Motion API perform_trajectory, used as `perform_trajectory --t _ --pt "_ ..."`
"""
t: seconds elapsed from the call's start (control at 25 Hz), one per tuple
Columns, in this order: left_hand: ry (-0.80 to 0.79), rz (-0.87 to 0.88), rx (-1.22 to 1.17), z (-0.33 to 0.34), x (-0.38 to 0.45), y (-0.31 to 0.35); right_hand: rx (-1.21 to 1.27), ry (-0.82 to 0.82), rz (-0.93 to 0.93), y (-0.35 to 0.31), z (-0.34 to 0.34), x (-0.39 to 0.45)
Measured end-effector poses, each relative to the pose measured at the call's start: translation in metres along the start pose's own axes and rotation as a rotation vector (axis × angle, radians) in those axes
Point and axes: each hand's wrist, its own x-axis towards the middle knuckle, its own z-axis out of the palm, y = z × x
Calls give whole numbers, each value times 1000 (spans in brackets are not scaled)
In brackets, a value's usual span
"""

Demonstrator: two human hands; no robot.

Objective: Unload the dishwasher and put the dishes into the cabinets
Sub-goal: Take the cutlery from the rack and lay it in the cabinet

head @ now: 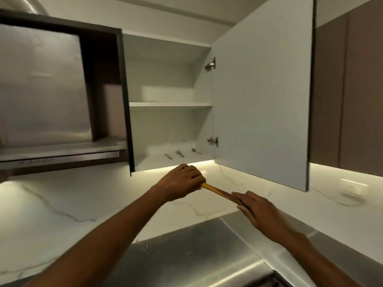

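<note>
White marble-veined backsplash (68, 206) runs across the wall, lit from above by a warm strip under the wall units, and below it a brushed steel counter (186, 251) fills the lower middle of the view. At the far left a steel range hood (41, 88) sits boxed in a dark frame. Just right of it hangs a white wall cabinet (165, 79), its door (261, 90) swung wide open to the right on two metal hinges. On the cabinet's upper shelf (170, 104) sits a pale, blurred shape that I cannot identify. On the cabinet floor three pieces of metal cutlery (179, 153) lie apart from one another, handles toward the front edge. In front of and just below the cabinet, the left hand (182, 184) is curled around one end of a yellowish wooden utensil (213, 190), which slants down to the right. The right hand (257, 208) holds the other end, its fingers lying along the utensil with the thumb side hidden, so I cannot tell how firmly it grips. Both forearms reach up from the bottom edge. Farther right, brown closed cabinet fronts (352, 90) continue along the wall, and a white wall socket (352, 188) sits in the backsplash beneath them.
</note>
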Motion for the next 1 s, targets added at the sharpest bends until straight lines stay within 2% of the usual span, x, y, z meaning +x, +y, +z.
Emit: perform_trajectory --t 0.12,0.24,0.36,0.48,0.56,0.68,0.84,1.0 --pt "36 -211 43 19 -16 -58 199 -33 35 -50 39 71" --pt "96 -474 -14 46 -14 -97 261 31 88 -89 72 148" --pt "166 -731 -90 102 -23 -144 264 14 177 -107 114 244" --pt "12 -978 -207 169 -40 -189 222 -61 243 -111 167 344" --pt "-132 -1045 -276 202 -47 -213 202 -109 288 -115 200 395" --pt "-240 -1129 -179 238 -46 -246 222 -143 343 -123 253 455" --pt "-269 -1174 -137 266 -44 -251 151 -112 330 -132 296 487" --pt "-242 -1136 -82 271 -46 -252 168 -12 344 -133 320 496"
